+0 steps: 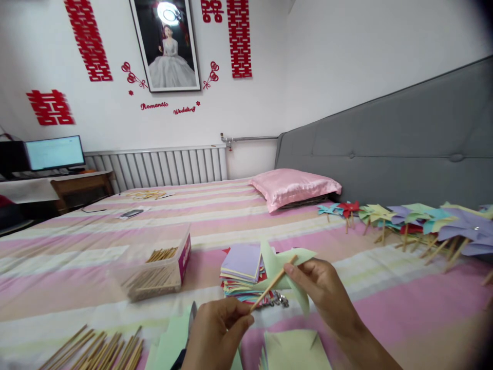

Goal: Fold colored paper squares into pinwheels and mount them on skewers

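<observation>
Pale-green folded-paper pinwheel (272,263): ahead of the person, above and right of the left hand (217,329), beside the fingers of the right hand (327,290)—the nearer of the two.
Slender tan wooden stick (268,290): crosses the pinwheel's near side; long axis slants from low left, up and rightward, linking both hands.
Left hand: thumb and fingers closed about the stick's lower end.
Right hand: pinching the stick's upper part together with the pinwheel.
Square multicoloured paper stack (241,263), lilac uppermost: just behind the pinwheel—contact cannot be told.
</observation>
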A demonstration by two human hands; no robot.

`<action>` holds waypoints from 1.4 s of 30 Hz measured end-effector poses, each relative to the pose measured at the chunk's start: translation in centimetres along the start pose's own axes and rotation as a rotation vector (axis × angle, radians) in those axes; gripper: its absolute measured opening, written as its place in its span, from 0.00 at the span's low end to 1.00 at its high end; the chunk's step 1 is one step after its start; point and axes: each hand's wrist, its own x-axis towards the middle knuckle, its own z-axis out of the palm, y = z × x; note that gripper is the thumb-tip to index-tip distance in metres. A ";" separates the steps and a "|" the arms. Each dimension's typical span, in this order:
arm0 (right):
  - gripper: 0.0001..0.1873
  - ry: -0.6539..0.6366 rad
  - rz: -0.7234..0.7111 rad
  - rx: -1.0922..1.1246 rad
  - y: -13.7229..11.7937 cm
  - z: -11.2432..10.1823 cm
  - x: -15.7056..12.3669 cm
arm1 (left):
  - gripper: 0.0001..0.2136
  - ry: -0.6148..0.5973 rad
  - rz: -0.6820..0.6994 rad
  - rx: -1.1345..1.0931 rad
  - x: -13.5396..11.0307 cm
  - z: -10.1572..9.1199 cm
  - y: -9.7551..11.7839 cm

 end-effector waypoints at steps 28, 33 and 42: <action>0.17 0.057 0.059 0.028 -0.1 0.1 0.0 | 0.08 0.097 0.011 -0.191 0.2 -0.1 0.4; 0.19 0.073 0.030 0.101 -0.5 -0.6 0.2 | 0.08 0.113 -0.043 -0.371 0.4 0.2 -0.2; 0.14 -0.203 0.105 0.097 0.7 0.9 0.2 | 0.13 -0.067 -0.080 -0.670 0.4 0.8 0.6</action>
